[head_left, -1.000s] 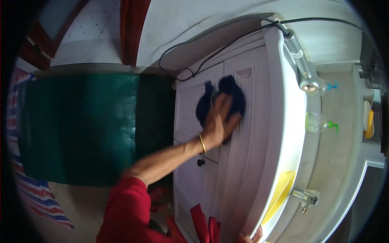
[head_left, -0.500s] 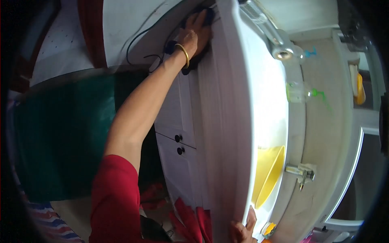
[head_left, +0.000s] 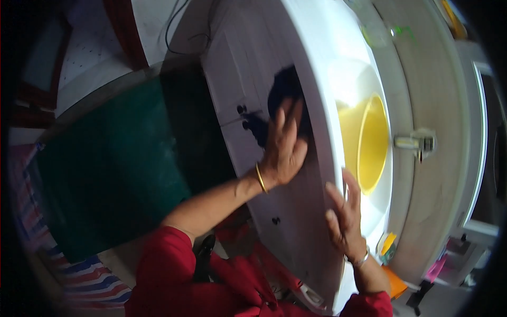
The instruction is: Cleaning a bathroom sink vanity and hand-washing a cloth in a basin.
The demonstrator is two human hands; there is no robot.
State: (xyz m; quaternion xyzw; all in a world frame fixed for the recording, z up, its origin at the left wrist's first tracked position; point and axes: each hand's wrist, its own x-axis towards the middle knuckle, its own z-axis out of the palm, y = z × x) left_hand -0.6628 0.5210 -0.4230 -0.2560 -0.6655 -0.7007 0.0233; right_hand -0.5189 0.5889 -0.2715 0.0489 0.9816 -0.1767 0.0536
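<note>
Head view: left hand (head_left: pixel 285 153), fingers loosely spread, on dark cloth (head_left: pixel 281 87) against cabinet (head_left: pixel 228 76); right hand (head_left: pixel 347 222), fingers apart, at sink (head_left: pixel 328 132) edge.

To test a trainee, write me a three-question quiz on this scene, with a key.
1. Which hand is on the dark blue cloth?
2. True or false: the tub stands outside the sink.
3. What colour is the tub? a) red b) yellow c) black

Key:
1. The left hand.
2. False; the tub is in the sink.
3. b) yellow.
</note>
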